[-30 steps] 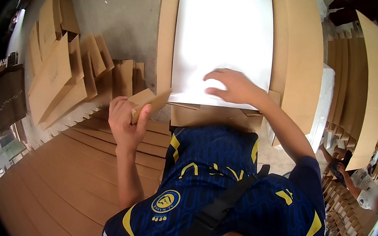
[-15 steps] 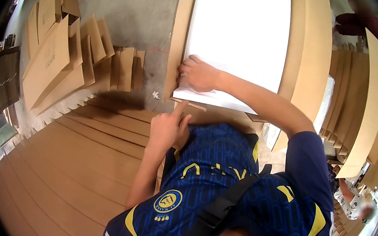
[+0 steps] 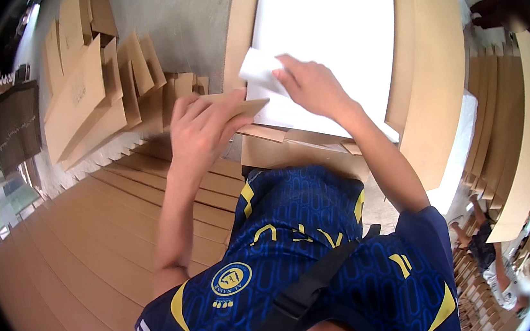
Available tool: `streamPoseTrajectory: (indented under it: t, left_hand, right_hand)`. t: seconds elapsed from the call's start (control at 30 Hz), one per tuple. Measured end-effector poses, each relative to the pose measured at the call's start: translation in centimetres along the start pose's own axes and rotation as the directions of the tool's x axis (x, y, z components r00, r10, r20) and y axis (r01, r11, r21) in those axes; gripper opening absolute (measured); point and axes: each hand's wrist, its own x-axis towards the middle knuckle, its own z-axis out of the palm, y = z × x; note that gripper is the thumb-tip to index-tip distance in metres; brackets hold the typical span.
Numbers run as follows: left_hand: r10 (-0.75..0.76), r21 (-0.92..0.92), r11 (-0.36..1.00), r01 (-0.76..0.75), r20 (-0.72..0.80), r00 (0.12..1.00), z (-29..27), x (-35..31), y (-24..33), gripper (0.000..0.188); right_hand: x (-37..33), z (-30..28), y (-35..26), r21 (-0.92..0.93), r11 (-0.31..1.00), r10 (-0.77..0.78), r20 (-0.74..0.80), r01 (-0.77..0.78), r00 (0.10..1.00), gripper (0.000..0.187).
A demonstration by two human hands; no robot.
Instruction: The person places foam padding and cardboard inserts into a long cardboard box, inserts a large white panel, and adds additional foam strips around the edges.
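Note:
A long cardboard box (image 3: pixel 409 53) extends away in front of me with a white sheet (image 3: pixel 327 23) lying in it. My right hand (image 3: pixel 315 86) pinches the sheet's near left corner and lifts it, so that it curls up off the rest. At the box's near left corner, my left hand (image 3: pixel 199 127) has its fingers closed round a small cardboard flap (image 3: pixel 249 108), which is tilted up beside the lifted corner. Below that, a narrow cardboard strip (image 3: pixel 263 133) runs along the box's near end. The left fingertips are partly hidden behind the flap.
Stacked flat cardboard (image 3: pixel 93 248) fills the lower left. Folded cardboard pieces (image 3: pixel 85 87) stand on the floor at the far left. Long cardboard panels (image 3: pixel 513 133) lean at the right. Other people (image 3: pixel 491 258) are at the right edge, one low and one high.
My right hand has moved rightward and raised the sheet's corner, which lay flat before. My left hand has gone up and left and taken hold of the flap. The view has shifted slightly.

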Motion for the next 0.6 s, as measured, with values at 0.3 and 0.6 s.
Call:
streamPoseTrajectory:
  t: [0.3, 0.6]
  left_hand:
    - [0.401, -0.326, 0.916, -0.233, 0.755, 0.519, 9.2, 2.3, -0.9, 0.026]
    - [0.301, -0.266, 0.951, -0.155, 0.696, 0.652, 13.6, -0.7, -1.7, 0.028]
  right_hand:
    - [-0.4, -5.3, 1.5, 0.107, 0.992, 0.093, -0.319, -0.062, 0.943, 0.043]
    - [-2.9, -6.8, 1.3, 0.139, 0.990, 0.069, -0.440, -0.009, 0.896, 0.040]
